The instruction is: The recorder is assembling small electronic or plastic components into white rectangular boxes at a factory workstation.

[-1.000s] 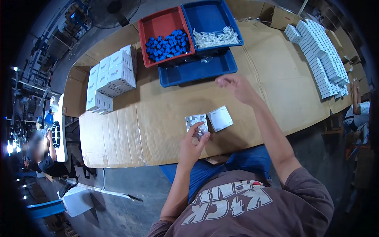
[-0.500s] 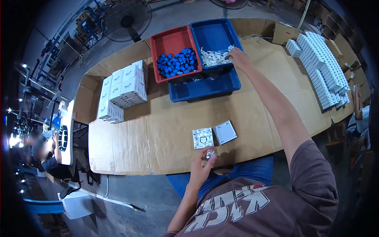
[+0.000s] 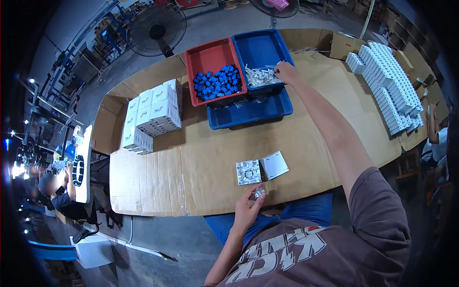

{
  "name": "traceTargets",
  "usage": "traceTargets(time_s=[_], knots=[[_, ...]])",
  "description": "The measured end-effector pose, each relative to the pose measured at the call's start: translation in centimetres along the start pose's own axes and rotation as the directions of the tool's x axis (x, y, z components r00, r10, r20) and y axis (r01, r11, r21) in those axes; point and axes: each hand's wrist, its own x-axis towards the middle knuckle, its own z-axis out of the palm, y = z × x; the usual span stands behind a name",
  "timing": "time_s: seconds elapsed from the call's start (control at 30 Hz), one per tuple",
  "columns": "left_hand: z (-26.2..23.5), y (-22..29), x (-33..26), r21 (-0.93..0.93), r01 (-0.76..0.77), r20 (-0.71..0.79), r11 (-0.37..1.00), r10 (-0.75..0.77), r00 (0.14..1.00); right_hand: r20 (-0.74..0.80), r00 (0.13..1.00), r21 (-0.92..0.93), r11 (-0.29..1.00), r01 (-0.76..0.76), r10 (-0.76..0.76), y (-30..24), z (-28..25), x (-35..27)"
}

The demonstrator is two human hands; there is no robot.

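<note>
My left hand (image 3: 249,209) holds a small clear crinkled bag (image 3: 258,192) at the near edge of the cardboard-covered table (image 3: 306,143). Just beyond it lies an opened small white box (image 3: 261,169), its flap folded out to the right. My right hand (image 3: 286,72) is stretched far out into the blue bin (image 3: 258,48), fingers closed among the white plastic parts (image 3: 260,76) there. Whether it holds one I cannot tell. To the left of that bin stands a red bin (image 3: 206,57) with several blue parts (image 3: 218,82).
A shallow blue tray (image 3: 251,112) sits in front of the bins. Stacked white boxes (image 3: 150,115) stand at the left and long rows of white boxes (image 3: 392,91) at the right. A floor fan (image 3: 158,31) stands behind the table. Other people sit at the far left (image 3: 57,191) and right (image 3: 437,138).
My right hand has reached from near the opened box out to the blue bin of white parts. My left hand has drawn back to the table edge with the small bag.
</note>
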Motion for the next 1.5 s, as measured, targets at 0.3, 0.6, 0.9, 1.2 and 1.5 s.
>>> traceTargets(time_s=[0.3,0.6,0.9,1.2,1.5], knots=[[0.0,-1.2,0.4,-0.277,0.045,-0.036,0.96,-0.057,0.998,-0.211,0.966,0.537,0.843,-0.01,0.147,3.0,-1.6,-0.9],[-0.2,-1.9,1.7,-0.743,0.227,0.095,0.629,-0.237,0.967,0.006,0.982,1.0,0.019,-0.01,0.189,-6.5,-9.2,-11.7],[0.6,1.6,5.5,-0.866,0.335,0.27,0.371,-0.216,0.938,0.332,0.943,0.923,0.224,-0.315,-0.042,-13.6,-6.5,-27.4],[1.1,1.6,6.0,-0.815,0.367,0.282,0.449,-0.246,0.927,0.37,0.843,0.864,0.478,-0.159,-0.39,-15.8,-8.4,-29.1],[0.7,0.9,5.6,-0.823,0.369,0.294,0.431,-0.233,0.927,0.522,0.64,0.791,0.6,-0.118,-0.563,-16.9,-9.4,-27.3]])
